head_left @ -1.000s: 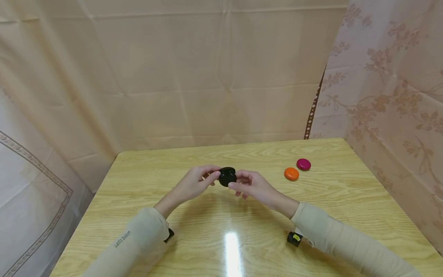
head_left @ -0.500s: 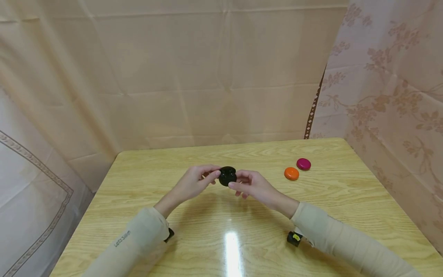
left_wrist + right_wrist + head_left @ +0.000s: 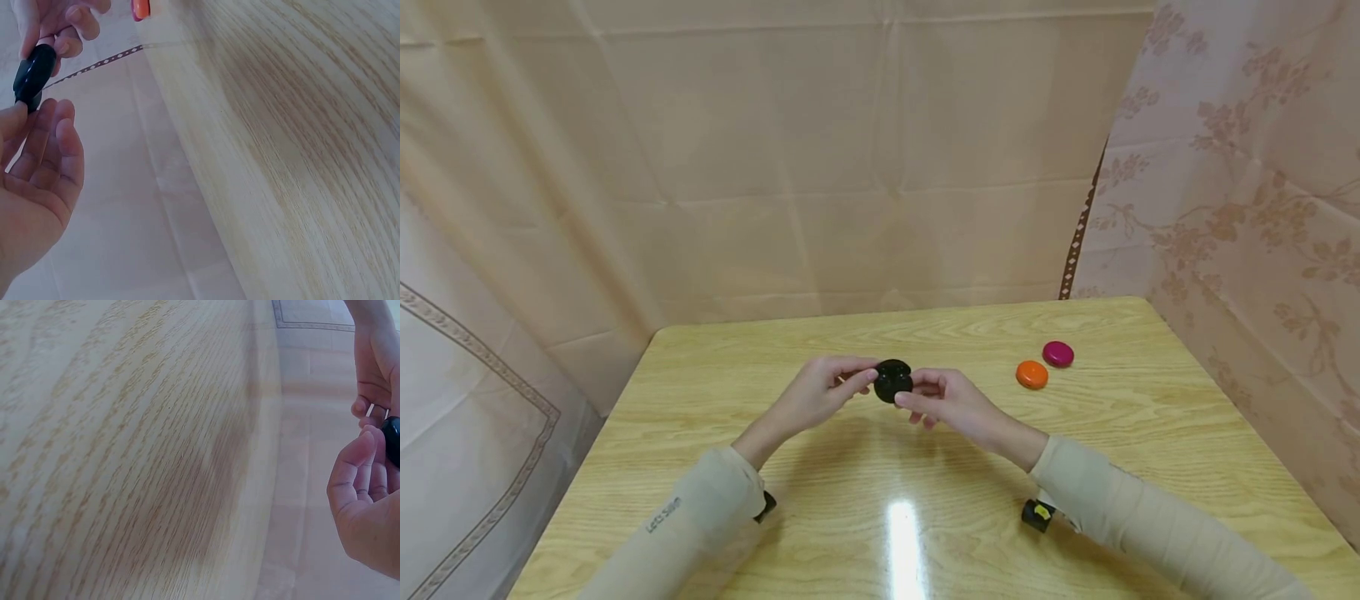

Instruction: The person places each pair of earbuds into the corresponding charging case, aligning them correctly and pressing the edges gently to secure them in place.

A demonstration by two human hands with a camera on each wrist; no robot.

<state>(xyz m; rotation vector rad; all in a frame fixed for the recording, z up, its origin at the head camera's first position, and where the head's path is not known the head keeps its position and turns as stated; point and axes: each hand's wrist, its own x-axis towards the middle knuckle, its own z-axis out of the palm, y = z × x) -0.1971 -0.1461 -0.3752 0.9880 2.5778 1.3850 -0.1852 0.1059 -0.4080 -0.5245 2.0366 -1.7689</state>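
Observation:
A small round glossy black case [image 3: 892, 382] is held up between both hands above the wooden table. My left hand [image 3: 823, 390] pinches its left side between thumb and fingers. From the right, my right hand [image 3: 951, 406] pinches the lower right edge, thumb in front. In the left wrist view the black case [image 3: 36, 72] is seen edge-on, with a darker part behind the glossy disc. Only a sliver of the case [image 3: 392, 439] shows in the right wrist view. What the case contains cannot be told.
An orange round case [image 3: 1032, 375] and a magenta round case [image 3: 1058, 354] lie close together at the back right of the table [image 3: 820, 533]. Beige curtains [image 3: 775, 167] hang behind the table, and a floral curtain [image 3: 1247, 192] hangs on the right.
The black case's visible top part looks slightly different, as if tilted a little. Both hands keep their grip and stay nearly in place.

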